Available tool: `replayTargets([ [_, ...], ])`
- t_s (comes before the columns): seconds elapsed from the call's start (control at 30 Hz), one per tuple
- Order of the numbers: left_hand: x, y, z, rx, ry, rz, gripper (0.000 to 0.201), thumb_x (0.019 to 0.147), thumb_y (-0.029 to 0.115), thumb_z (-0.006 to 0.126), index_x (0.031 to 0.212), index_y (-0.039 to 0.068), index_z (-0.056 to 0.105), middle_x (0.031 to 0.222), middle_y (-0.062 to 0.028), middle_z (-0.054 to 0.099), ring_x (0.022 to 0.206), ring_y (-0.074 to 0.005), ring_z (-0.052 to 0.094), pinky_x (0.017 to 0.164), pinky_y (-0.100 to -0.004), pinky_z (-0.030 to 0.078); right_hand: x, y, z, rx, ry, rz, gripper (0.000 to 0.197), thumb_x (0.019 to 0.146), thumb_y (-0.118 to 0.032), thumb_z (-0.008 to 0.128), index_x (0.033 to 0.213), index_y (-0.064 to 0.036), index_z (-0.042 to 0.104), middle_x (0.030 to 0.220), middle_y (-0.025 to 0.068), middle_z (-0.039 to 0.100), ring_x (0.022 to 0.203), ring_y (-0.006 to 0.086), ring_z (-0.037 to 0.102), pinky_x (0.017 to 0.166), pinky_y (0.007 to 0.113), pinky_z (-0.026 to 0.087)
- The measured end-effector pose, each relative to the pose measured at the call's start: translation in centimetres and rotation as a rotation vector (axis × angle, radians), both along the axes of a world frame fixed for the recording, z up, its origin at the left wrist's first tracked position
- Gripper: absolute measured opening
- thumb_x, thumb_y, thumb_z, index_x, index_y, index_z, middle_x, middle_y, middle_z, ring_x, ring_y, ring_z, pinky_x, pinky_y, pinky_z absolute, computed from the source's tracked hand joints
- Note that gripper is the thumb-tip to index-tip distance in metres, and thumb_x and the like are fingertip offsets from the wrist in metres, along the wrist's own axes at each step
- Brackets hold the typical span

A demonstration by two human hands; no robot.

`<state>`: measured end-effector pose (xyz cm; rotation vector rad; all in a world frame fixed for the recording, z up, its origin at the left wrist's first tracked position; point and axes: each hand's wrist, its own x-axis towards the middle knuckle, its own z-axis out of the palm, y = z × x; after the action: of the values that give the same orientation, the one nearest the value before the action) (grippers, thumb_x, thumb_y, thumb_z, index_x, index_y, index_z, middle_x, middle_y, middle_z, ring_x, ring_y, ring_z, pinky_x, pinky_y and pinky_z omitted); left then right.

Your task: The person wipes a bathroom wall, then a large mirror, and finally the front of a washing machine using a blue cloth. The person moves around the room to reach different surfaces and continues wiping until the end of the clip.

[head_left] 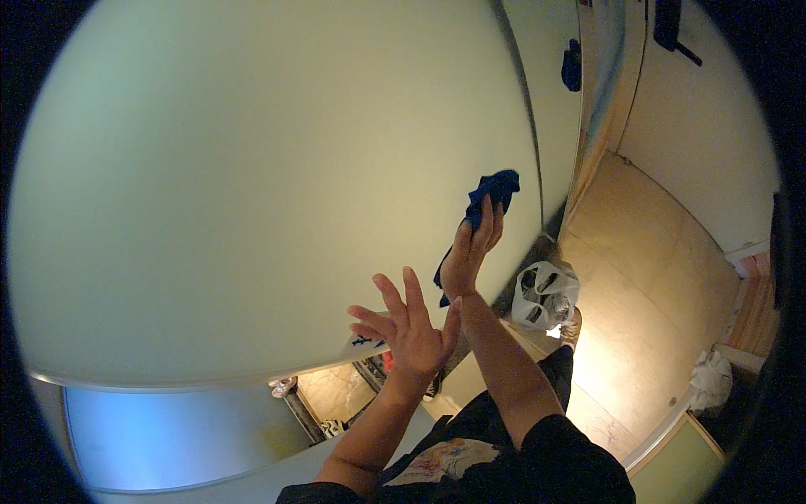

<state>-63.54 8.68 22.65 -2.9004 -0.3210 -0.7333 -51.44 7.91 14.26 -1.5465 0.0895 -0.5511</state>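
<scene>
A dark blue cloth point(501, 181) lies against a large, smooth, pale green-white panel point(277, 185), close to the panel's dark right edge. My right hand point(472, 252) holds the cloth, its fingers laid over it and pressing it to the surface; part of the cloth hangs below the wrist. To the left and lower, my left hand point(407, 332) is open with its fingers spread, and nothing is in it. It is nearest the panel's lower part; whether it touches the panel I cannot tell.
A white plastic bag point(544, 294) with things inside stands on the tiled floor point(655, 277) by my foot. At the right is a pale door point(705, 109) with a black handle point(672, 34). A crumpled white bag point(712, 378) lies lower right. A blue-lit panel point(185, 433) spans the lower left.
</scene>
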Motion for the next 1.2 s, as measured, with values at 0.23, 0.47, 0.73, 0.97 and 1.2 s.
replayTargets([
  [0.23,2.2,-0.2,-0.1,-0.054,-0.036,-0.191,0.086,0.078,0.044,0.057,0.140,0.003,0.012,0.142,-0.0302,0.002,0.128,-0.0521,-0.008,0.095,-0.0666,-0.007,-3.4,1.1,0.2,-0.199,-0.382,0.016,0.044,0.088,-0.026,0.046,0.128,-0.0074,0.039,0.134,0.0200,0.031,0.122,0.0374,0.026,0.100,0.050,0.017],
  [0.47,3.7,-1.0,-0.4,-0.136,-0.007,-0.156,0.076,0.083,0.041,0.055,0.139,0.006,0.018,0.146,-0.0199,0.001,0.125,-0.0464,-0.027,0.088,-0.0606,-0.025,4.2,-2.2,5.2,-0.112,-0.533,-0.042,0.048,0.076,-0.013,0.057,0.123,-0.0117,0.047,0.129,0.0201,0.036,0.120,0.0368,0.029,0.099,0.051,0.020],
  [0.73,4.5,-0.3,-1.4,-0.045,-0.009,-0.106,0.077,0.081,0.046,0.054,0.140,0.009,0.020,0.146,-0.0174,-0.002,0.125,-0.0458,-0.027,0.087,-0.0615,-0.024,4.5,-1.8,0.5,-0.052,-0.086,-0.044,0.044,0.091,-0.019,0.037,0.132,-0.0027,0.030,0.135,0.0184,0.027,0.123,0.0341,0.022,0.102,0.047,0.017],
  [0.97,4.5,0.2,-2.2,-0.023,-0.003,-0.080,0.083,0.078,0.049,0.057,0.140,0.010,0.018,0.146,-0.0186,-0.005,0.123,-0.0508,-0.026,0.086,-0.0680,-0.020,3.8,-1.9,4.0,-0.163,-0.492,0.035,0.045,0.084,-0.010,0.045,0.127,0.0004,0.038,0.132,0.0252,0.027,0.121,0.0382,0.025,0.100,0.049,0.019],
  [1.2,4.9,0.3,-2.5,0.018,-0.074,-0.074,0.072,0.082,0.052,0.046,0.138,0.011,0.026,0.146,-0.0173,0.003,0.125,-0.0466,-0.027,0.086,-0.0579,-0.030,9.1,-4.3,4.2,-0.151,-0.229,-0.020,0.045,0.091,-0.021,0.037,0.133,-0.0038,0.031,0.137,0.0190,0.022,0.126,0.0321,0.020,0.103,0.044,0.017],
])
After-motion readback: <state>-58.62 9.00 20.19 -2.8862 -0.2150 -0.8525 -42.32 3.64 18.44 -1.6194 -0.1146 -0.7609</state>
